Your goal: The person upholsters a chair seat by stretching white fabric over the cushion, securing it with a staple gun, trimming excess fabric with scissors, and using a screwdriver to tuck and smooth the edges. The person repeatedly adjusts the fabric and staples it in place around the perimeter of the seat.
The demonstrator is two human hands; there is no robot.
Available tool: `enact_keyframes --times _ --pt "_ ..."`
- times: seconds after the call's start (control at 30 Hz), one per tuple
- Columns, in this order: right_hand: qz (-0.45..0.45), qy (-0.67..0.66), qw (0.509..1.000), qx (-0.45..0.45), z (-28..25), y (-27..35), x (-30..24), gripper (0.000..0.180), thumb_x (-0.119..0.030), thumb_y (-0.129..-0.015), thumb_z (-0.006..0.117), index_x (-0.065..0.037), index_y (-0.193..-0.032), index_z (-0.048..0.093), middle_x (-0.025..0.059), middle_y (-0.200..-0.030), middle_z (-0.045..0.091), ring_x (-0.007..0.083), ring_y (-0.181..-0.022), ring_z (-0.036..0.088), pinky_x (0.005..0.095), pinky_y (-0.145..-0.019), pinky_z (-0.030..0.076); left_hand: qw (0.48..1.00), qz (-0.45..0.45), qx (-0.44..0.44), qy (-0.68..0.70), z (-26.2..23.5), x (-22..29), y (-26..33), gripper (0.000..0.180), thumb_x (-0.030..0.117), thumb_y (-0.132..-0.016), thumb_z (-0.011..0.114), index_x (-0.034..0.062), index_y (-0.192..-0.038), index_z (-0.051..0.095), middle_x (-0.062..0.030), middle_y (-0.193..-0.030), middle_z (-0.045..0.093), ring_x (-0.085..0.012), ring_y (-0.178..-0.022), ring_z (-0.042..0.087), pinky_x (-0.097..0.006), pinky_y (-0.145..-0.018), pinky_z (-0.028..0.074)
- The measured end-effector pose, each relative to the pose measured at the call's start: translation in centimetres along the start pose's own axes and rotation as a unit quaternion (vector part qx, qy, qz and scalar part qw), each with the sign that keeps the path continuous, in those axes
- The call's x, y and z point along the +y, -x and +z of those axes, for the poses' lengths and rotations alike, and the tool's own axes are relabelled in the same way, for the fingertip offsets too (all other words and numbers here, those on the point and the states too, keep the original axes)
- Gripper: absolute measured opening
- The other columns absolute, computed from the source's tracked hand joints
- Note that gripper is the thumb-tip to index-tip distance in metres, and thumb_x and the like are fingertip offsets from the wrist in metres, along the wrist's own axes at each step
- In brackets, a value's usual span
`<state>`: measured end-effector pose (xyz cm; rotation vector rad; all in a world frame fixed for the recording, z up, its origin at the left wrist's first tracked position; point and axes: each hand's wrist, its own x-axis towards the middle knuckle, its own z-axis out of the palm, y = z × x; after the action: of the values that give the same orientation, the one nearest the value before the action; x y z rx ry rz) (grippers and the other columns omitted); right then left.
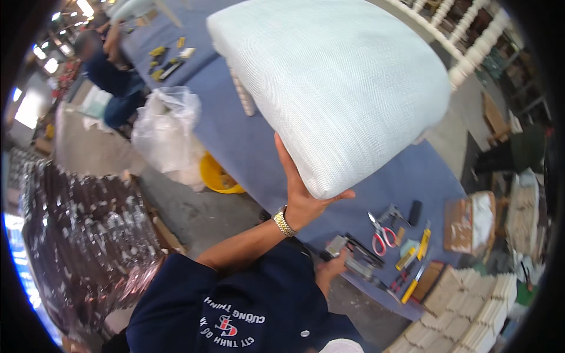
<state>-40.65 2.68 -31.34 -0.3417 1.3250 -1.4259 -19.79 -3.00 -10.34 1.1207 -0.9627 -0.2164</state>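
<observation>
A light blue upholstered seat [335, 88] with a pale turned leg [241, 91] fills the upper middle, above the blue-covered table [229, 138]. My left hand [301, 197], a gold-coloured watch on its wrist, grips the seat's near corner. Its thumb is on the right side and its fingers reach along the left edge. Lower right, by the table's near edge, my right hand [333, 267] is closed around what looks like a grey staple gun [356, 266]. Part of that hand is hidden by the tool. Red-handled snips [382, 236] lie just beyond it.
Yellow utility knives [424, 244] and a yellow-handled screwdriver [413, 285] lie right of the snips. Left of the table are a plastic bag [165, 135] and a yellow bucket [218, 175]. A co-worker [115, 76] sits far left. Pale wooden pieces [465, 306] are stacked lower right.
</observation>
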Motion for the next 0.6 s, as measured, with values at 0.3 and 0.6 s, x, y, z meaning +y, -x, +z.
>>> enact_keyframes --times 0.3,0.6 --pt "0.082 -0.243 0.966 0.017 0.1 -6.0 3.3 0.053 -0.047 -0.1 0.061 -0.002 -0.127 0.057 0.0157 -0.12 0.066 0.0315 -0.104 0.069 0.0462 -0.091 0.06 0.997 0.035 -0.015 -0.072 3.2 -0.2 2.5 0.158 0.011 -0.066 0.097 0.0119 -0.154 -0.034 -0.0245 -0.164 0.009 -0.0322 -0.148 0.03 -0.046 -0.115 0.038" --pt "0.134 0.454 0.874 -0.113 -0.6 -5.8 1.1 0.073 -0.065 -0.099 0.048 0.005 -0.093 0.065 0.0178 -0.075 0.072 0.0246 -0.059 0.071 0.0333 -0.05 0.056 0.989 0.028 -0.134 -0.047 -9.1 -1.0 0.1 0.099 0.03 -0.085 0.084 -0.004 -0.157 0.025 -0.0187 -0.124 0.065 -0.0287 -0.115 0.065 -0.042 -0.104 0.048"
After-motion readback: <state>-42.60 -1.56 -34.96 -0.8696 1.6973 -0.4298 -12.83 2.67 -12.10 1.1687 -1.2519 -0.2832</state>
